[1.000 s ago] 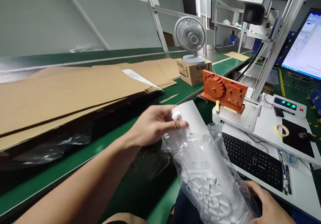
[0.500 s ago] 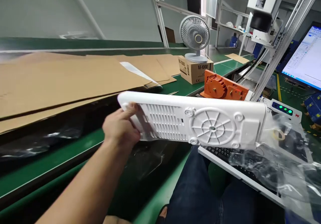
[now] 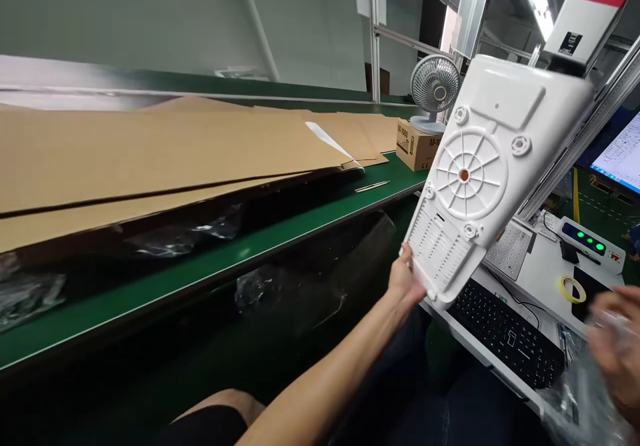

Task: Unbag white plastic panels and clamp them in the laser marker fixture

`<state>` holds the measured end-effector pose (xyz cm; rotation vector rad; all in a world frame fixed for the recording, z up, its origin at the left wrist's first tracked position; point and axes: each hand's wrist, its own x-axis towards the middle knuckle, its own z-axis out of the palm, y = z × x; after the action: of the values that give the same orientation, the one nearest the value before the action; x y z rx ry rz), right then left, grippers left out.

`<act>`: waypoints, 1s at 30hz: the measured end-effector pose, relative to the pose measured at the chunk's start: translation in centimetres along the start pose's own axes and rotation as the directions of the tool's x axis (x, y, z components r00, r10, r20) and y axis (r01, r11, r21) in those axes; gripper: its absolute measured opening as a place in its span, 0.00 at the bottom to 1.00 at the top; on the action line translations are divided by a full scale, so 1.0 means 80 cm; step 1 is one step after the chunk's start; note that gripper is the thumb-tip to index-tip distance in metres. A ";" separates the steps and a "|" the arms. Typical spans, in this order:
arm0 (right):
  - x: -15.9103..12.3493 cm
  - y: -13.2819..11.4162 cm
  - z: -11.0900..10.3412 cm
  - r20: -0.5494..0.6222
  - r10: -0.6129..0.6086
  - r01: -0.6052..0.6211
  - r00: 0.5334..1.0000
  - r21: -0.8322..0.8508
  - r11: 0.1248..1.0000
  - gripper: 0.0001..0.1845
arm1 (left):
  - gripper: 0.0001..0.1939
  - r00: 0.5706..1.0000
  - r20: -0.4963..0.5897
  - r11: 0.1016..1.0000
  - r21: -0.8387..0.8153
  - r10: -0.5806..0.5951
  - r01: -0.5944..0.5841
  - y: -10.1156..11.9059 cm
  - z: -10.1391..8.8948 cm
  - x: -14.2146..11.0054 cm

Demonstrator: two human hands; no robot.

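My left hand (image 3: 406, 283) is closed on the lower end of a white plastic housing (image 3: 505, 109). The housing is tilted up in the air, and its face with slotted vents, a round ribbed ring and several screw bosses is turned to me. At the right edge, blurred, my right hand (image 3: 617, 346) is closed on a clear plastic bag (image 3: 583, 393) that hangs below it. Under the housing and between the hands lies a black keyboard (image 3: 510, 336).
Cardboard sheets (image 3: 200, 153) cover much of the green bench (image 3: 220, 273) on the left. A small fan (image 3: 435, 86) stands on an M-1000 box (image 3: 413, 146). On the right are yellow tape (image 3: 573, 291), a box with green lights (image 3: 590, 241) and a monitor (image 3: 620, 156).
The white housing has swung from nearly level to steeply upright and moved right with my left hand. The plastic bag has come off its end, and my right hand has come into view with the bag.
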<state>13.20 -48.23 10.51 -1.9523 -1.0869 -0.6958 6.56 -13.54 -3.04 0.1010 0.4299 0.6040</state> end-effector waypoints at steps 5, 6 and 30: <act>0.026 -0.031 0.133 0.204 0.151 -0.169 0.967 0.074 0.983 0.36 | 0.32 0.965 0.184 0.982 0.058 -0.186 0.178 -0.078 0.015 -0.025; 0.030 -0.035 0.152 0.161 0.199 -0.217 0.967 0.109 0.970 0.35 | 0.33 0.951 0.221 0.975 0.089 -0.219 0.203 -0.090 0.017 -0.029; -0.008 0.013 0.005 0.394 -0.391 0.520 0.831 -0.304 0.798 0.07 | 0.31 0.261 0.821 0.119 0.234 0.507 -0.965 0.090 0.003 -0.032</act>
<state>13.84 -48.53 9.46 -2.2114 -1.7795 -0.9518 0.97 -9.10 -0.34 1.4322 -0.0849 1.4430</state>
